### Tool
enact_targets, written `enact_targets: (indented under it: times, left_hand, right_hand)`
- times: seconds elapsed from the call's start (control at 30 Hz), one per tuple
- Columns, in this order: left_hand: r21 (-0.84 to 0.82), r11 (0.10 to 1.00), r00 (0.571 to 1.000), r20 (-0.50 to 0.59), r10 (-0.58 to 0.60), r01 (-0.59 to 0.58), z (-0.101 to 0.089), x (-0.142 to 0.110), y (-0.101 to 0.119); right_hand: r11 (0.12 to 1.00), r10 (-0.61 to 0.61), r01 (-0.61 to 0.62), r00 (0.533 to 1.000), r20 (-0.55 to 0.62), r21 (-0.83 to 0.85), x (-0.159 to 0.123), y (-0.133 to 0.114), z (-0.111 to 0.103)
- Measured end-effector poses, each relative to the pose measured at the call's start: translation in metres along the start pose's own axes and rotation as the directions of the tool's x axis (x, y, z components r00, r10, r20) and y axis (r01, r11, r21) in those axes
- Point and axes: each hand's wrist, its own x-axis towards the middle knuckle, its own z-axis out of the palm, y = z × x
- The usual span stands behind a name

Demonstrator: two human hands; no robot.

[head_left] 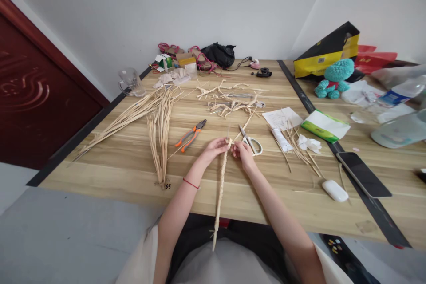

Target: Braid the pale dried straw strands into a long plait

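Observation:
My left hand point(215, 149) is closed around the upper end of a long braided straw strip point(220, 191), which hangs down past the table's front edge toward my lap. Close beside it, my right hand point(243, 152) pinches at the same end with bent fingers; a pale strand sticks out between the two hands. White-handled scissors point(253, 144) lie partly behind my right hand, blades pointing away. To the left of my hands rest orange-handled pliers point(191, 135). A thin straw point(248, 120) runs from near my hands toward the back.
Bundles of straw point(163, 128) lie at left, near a glass mug point(131, 82). Branching straw-wrapped pieces point(233, 102) sit at the back middle. At right are loose straws point(301, 151), a tissue pack point(326, 126), a phone point(364, 174), a white case point(335, 191) and a turquoise crocheted doll point(336, 77).

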Motion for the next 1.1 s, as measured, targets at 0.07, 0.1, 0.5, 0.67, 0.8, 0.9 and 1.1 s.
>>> enact_targets:
  times: [0.07,0.1,0.5,0.67,0.8,0.9,1.1]
  left_hand:
    - [0.016,1.000,1.000,0.010,0.010,-0.010,0.0000,-0.0001,-0.0015]
    - [0.021,1.000,1.000,0.009,0.012,-0.013,-0.0003,0.0001,-0.0024]
    - [-0.038,0.999,0.998,-0.055,-0.022,0.020,-0.0061,0.0038,-0.0081]
    - [-0.089,0.996,0.999,-0.043,-0.019,0.015,-0.0066,0.0047,-0.0084]
    - [-0.089,0.996,1.000,-0.017,-0.017,0.015,-0.0050,0.0038,-0.0061]
    - [-0.077,0.997,1.000,-0.015,-0.008,0.007,-0.0045,0.0037,-0.0053]
    - [-0.071,0.997,0.999,-0.048,-0.017,0.013,-0.0056,0.0051,-0.0069]
  right_hand:
    - [1.000,0.002,-0.002,1.000,-0.005,0.004,-0.0002,-0.0004,-0.0001]
    - [1.000,0.005,-0.005,1.000,-0.006,0.006,-0.0004,-0.0007,0.0000]
    - [0.998,0.030,-0.023,0.993,0.113,-0.060,-0.0016,-0.0030,0.0017]
    - [0.997,0.009,0.007,0.979,0.202,-0.079,-0.0043,-0.0040,0.0034]
    - [0.995,0.001,0.018,0.981,0.193,-0.096,-0.0042,-0.0036,0.0026]
    - [0.994,-0.013,0.031,0.984,0.180,-0.101,-0.0034,-0.0033,0.0017]
    - [0.994,-0.007,0.025,0.987,0.159,-0.108,-0.0027,-0.0036,0.0019]
